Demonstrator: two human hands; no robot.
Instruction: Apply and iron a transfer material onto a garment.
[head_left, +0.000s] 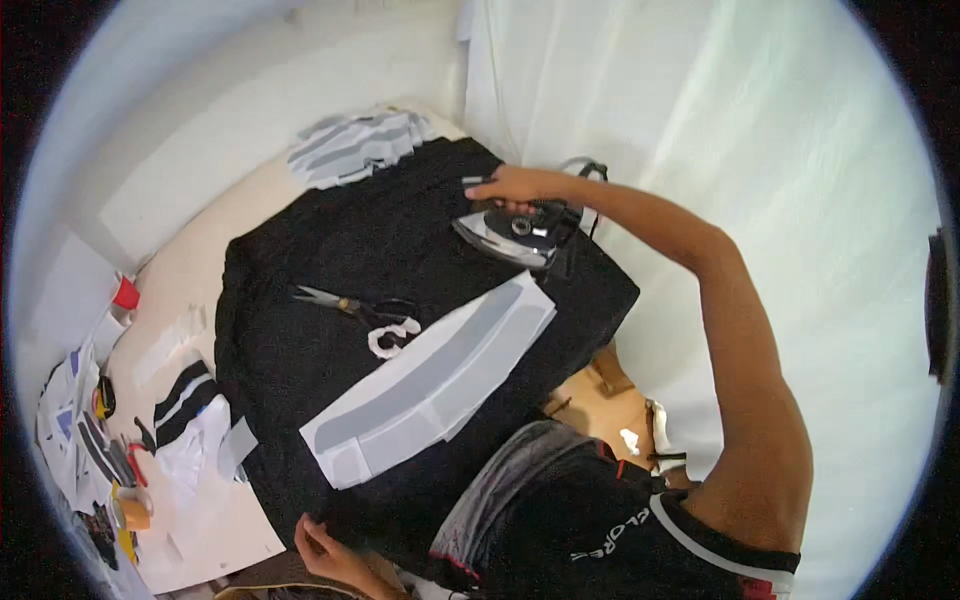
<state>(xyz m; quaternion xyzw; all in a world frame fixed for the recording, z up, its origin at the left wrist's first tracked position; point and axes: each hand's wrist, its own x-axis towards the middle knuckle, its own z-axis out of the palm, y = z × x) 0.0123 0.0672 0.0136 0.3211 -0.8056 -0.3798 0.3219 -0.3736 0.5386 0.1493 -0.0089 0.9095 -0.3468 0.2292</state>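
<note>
My right hand [515,188] grips the handle of an iron [503,240] near the upper right corner of a black cloth [280,260] spread on the work surface. A long white piece [425,385] with a grey curved band and pale patches lies diagonally below the iron. Left of it are scissors [345,305], partly spread, and a white crumpled ring [380,342]. My left hand [325,548] is at the cloth's lower left edge, fingers apart and slightly curled, holding nothing visible.
Striped fabric [355,145] sits behind the black cloth. At left, a pale board [215,545] carries black-and-white pieces [185,410], with papers, tools and an orange roll [135,513] beside them. A white wall [200,120] and white sheeting [800,150] border the space.
</note>
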